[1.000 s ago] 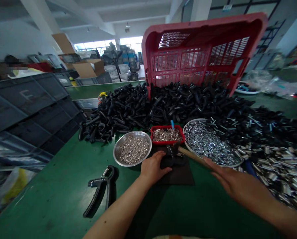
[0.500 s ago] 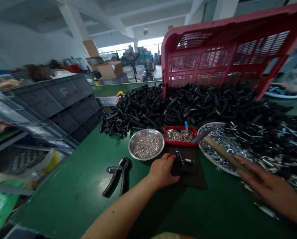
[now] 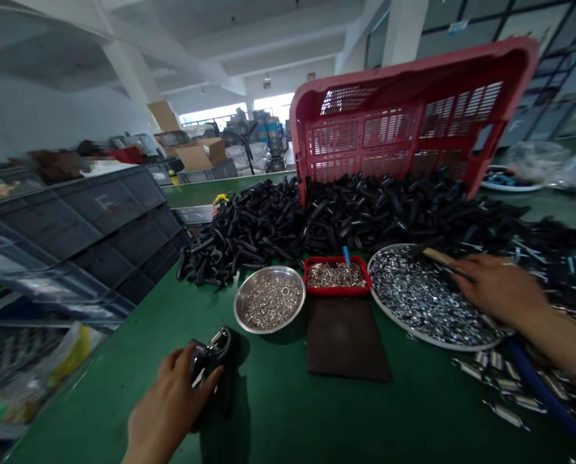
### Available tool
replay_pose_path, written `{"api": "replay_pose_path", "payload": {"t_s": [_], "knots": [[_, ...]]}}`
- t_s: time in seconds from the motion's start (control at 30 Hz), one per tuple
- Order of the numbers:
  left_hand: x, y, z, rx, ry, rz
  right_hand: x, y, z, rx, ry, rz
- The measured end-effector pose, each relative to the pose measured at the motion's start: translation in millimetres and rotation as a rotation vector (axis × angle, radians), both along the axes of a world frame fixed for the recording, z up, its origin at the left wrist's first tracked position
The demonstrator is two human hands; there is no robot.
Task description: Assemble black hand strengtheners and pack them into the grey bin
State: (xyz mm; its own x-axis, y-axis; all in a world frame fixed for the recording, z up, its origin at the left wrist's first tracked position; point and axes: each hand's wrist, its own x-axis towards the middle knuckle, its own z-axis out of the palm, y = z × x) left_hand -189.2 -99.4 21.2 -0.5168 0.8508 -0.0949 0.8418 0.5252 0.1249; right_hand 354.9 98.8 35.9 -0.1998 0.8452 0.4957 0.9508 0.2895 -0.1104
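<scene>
At the lower left, my left hand (image 3: 172,393) is closed on black hand grips (image 3: 220,351) over the green table; how many pieces are there is hard to make out. My right hand (image 3: 503,290) grips the wooden handle of a hammer (image 3: 440,256) above the white tray of small metal parts (image 3: 389,317). The hammer's dark head is blurred, near the tray's back edge. A dark square mat (image 3: 345,338) lies bare between my hands. Behind it stand a red tray of small pins (image 3: 336,290) and a metal bowl of rings (image 3: 242,312).
Black handles (image 3: 268,222) are heaped across the back, with a tilted red basket (image 3: 394,74) behind them. Grey crates (image 3: 89,225) stand at the left. Loose springs (image 3: 508,415) and a blue strip lie at the lower right.
My left hand has moved left from the mat, and the grip assembly there is gone from it. My right hand and the hammer have shifted up over the white tray. The view has shifted.
</scene>
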Motion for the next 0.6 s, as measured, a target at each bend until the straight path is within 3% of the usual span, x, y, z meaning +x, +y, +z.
{"api": "replay_pose_path", "payload": {"t_s": [0.03,0.1,0.17,0.23,0.3,0.37,0.43,0.6], "knots": [[13,6,4.8,0.034,0.055,-0.007,-25,0,6.6,0.003,-0.105,-0.040],[48,19,13.7,0.131,0.078,-0.126,-74,10,16.7,-0.107,-0.196,0.030],[88,36,16.4,0.192,-0.054,-0.454,-113,33,22.2,-0.266,-0.225,-0.011],[127,54,10.5,0.088,-0.256,-0.764,-138,63,23.0,-0.311,-0.220,-0.056],[159,73,-1.6,0.017,-0.374,-0.913,-148,95,20.1,-0.350,-0.207,-0.103],[180,88,-14.9,-0.005,-0.423,-0.970,-150,120,14.5,-0.387,-0.189,-0.137],[190,99,-25.7,-0.007,-0.430,-0.943,-149,136,7.0,-0.410,-0.170,-0.149],[192,104,-38.1,0.029,-0.479,-0.848,-151,138,-7.9,-0.359,-0.095,-0.109]]}}
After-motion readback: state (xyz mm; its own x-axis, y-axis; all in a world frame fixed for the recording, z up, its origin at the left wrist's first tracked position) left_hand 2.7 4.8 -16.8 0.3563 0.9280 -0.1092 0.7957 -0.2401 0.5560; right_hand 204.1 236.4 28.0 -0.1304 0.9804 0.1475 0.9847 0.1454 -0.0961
